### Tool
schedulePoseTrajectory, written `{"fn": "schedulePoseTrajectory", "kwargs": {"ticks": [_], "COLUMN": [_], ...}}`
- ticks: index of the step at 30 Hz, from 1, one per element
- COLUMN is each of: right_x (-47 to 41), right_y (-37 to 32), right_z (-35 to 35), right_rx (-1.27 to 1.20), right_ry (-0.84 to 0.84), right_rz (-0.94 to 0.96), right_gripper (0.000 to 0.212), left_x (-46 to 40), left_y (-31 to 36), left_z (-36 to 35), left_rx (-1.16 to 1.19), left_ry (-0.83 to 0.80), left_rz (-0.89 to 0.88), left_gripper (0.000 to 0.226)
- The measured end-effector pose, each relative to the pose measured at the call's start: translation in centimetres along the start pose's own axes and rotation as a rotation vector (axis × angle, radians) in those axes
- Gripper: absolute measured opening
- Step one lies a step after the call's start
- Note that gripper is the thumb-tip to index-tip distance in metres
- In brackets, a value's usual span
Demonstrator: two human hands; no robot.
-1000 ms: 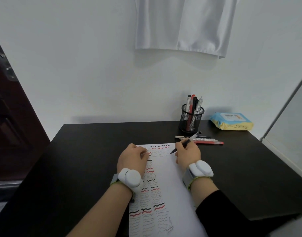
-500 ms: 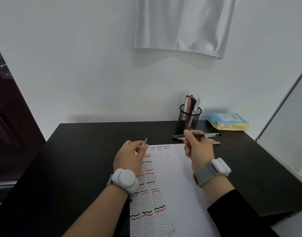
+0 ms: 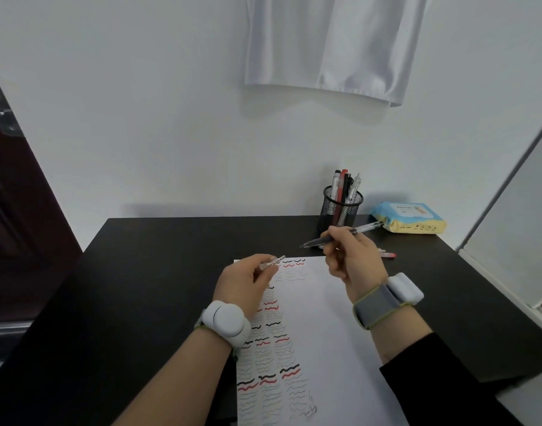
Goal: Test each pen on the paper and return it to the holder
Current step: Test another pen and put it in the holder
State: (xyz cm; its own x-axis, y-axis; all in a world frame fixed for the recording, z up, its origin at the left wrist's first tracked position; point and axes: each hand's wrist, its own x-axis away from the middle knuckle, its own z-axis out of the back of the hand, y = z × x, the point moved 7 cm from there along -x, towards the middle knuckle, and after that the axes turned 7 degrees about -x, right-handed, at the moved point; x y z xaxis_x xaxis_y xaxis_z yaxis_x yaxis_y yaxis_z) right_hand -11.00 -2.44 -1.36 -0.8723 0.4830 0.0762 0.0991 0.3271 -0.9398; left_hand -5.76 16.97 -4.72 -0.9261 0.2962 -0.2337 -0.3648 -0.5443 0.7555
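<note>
The desk [image 3: 159, 272] is matte black. On it, the white paper [image 3: 325, 333] carries rows of wavy strokes in black, red and faint grey (densest down its left side). The mesh holder [image 3: 340, 212] at upper right is black, and the packet [image 3: 409, 217] beside it is pale blue over yellow.

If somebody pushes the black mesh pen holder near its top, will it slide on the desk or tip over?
The mesh pen holder looks light, being open wire, so it probably slides easily on the smooth black desk. The tall pens stand above its rim and lean, so a high push may tip it.
</note>
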Motion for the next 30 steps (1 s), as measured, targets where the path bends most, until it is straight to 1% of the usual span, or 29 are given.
{"fn": "schedulePoseTrajectory", "kwargs": {"ticks": [4, 9, 14, 22, 26, 30], "right_x": [0.4, 0.9, 1.1, 1.0, 1.1, 1.1], "right_y": [0.4, 0.6, 0.8, 1.1, 1.5, 1.8], "right_z": [-0.9, -1.8, -1.9, -2.2, -2.6, -2.7], "right_rx": [0.038, 0.105, 0.102, 0.145, 0.149, 0.149], "right_ry": [0.017, -0.015, -0.016, -0.012, -0.047, -0.06], "right_rz": [0.039, 0.061, 0.071, 0.075, 0.08, 0.091], "right_gripper": [0.016, 0.013, 0.011, 0.01, 0.011, 0.012], "left_x": [0.0, -0.1, 0.0, 0.1, 0.1, 0.2], "left_y": [0.2, 0.4, 0.5, 0.8, 0.9, 1.0], "left_z": [-0.4, -0.5, -0.4, -0.4, -0.4, -0.3], "left_rx": [-0.074, -0.086, -0.096, -0.076, -0.066, -0.024], "left_ry": [-0.047, -0.046, -0.052, -0.052, -0.056, -0.046], "left_rz": [-0.028, -0.039, -0.049, -0.067, -0.089, -0.096], "left_gripper": [0.027, 0.028, 0.029, 0.028, 0.027, 0.031]}}
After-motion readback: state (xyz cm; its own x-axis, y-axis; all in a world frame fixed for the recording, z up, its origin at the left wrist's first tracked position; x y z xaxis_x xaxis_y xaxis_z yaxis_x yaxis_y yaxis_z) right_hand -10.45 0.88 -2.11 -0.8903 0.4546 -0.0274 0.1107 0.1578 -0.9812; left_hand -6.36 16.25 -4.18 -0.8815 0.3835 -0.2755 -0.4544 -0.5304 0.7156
